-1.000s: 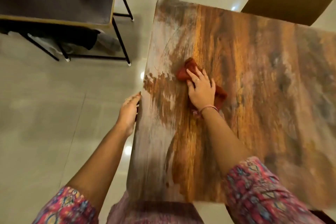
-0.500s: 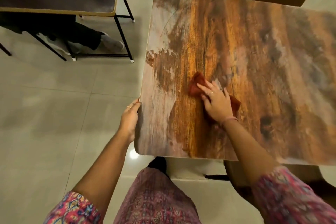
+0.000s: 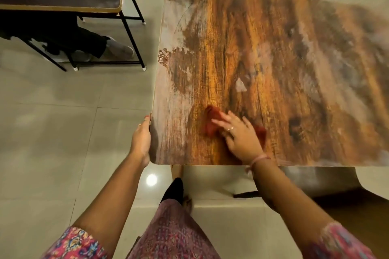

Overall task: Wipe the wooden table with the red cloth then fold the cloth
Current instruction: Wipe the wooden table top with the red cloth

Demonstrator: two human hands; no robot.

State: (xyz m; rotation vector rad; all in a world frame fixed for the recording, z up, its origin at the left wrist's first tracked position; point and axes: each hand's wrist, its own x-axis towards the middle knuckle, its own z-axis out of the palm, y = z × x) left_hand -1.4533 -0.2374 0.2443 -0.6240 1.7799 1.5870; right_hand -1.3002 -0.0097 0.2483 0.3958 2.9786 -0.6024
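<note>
Broadly, the table [image 3: 273, 59] carries pale, dusty-looking patches along its left side and far right, so the biggest risk is calling the wipe done with those areas missed; the cloth is working only near the front edge. Next, the left hand [image 3: 141, 141] is clamped on the table's left edge; if it lets go, a hard stroke could shift the top. Smaller: the right hand [image 3: 240, 134] lies flat, fingers spread, pressing the red cloth [image 3: 210, 124] rather than gripping it. Bunched and blurred, the cloth could slip from under the palm.
</note>
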